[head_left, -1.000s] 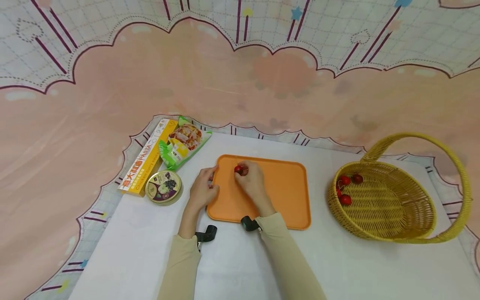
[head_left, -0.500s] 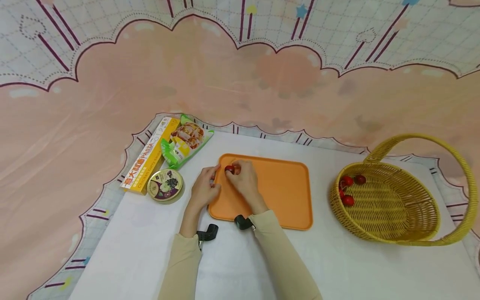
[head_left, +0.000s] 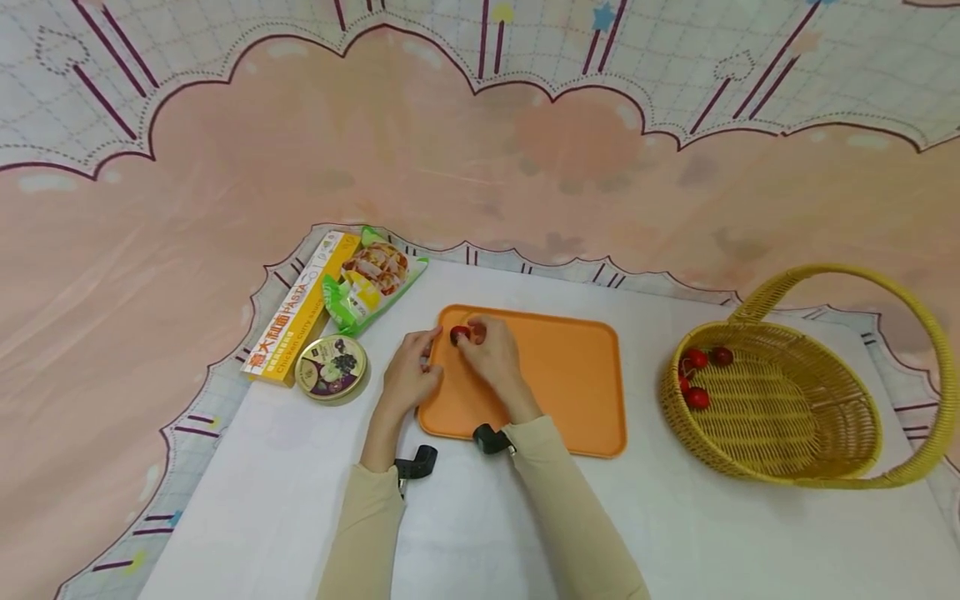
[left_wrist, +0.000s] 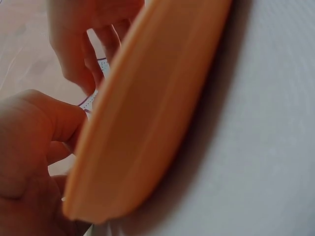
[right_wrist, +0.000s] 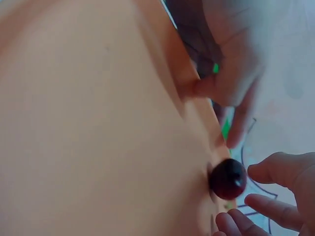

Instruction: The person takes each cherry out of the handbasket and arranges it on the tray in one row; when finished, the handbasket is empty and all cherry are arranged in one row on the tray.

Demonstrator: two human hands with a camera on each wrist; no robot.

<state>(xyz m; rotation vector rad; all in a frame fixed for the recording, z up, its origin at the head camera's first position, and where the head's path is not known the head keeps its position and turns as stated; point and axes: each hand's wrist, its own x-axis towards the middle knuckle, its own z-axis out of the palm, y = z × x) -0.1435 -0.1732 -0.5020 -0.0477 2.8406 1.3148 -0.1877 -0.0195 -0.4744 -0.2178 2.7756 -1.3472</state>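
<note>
A dark red cherry (head_left: pixel 460 335) rests near the far left corner of the orange tray (head_left: pixel 570 383). In the right wrist view the cherry (right_wrist: pixel 228 179) sits close to the rim. My right hand (head_left: pixel 497 360) is over the tray beside it, thumb and fingers (right_wrist: pixel 273 209) spread around the cherry with a small gap. My left hand (head_left: pixel 408 375) holds the tray's left rim, its thumb over the edge and its other fingers outside. In the left wrist view the tray's side wall (left_wrist: pixel 142 108) hides part of both hands.
A wicker basket (head_left: pixel 787 475) with a tall handle and several cherries (head_left: pixel 696 358) stands at the right. To the left are a yellow pasta box (head_left: pixel 300 312), a green food packet (head_left: pixel 375 279) and a round tin (head_left: pixel 331 368). A white cloth (head_left: pixel 450 533) covers the table.
My right hand has moved left with the cherry to the tray's far left part, and its fingers have let go. My left hand has stayed at the rim.
</note>
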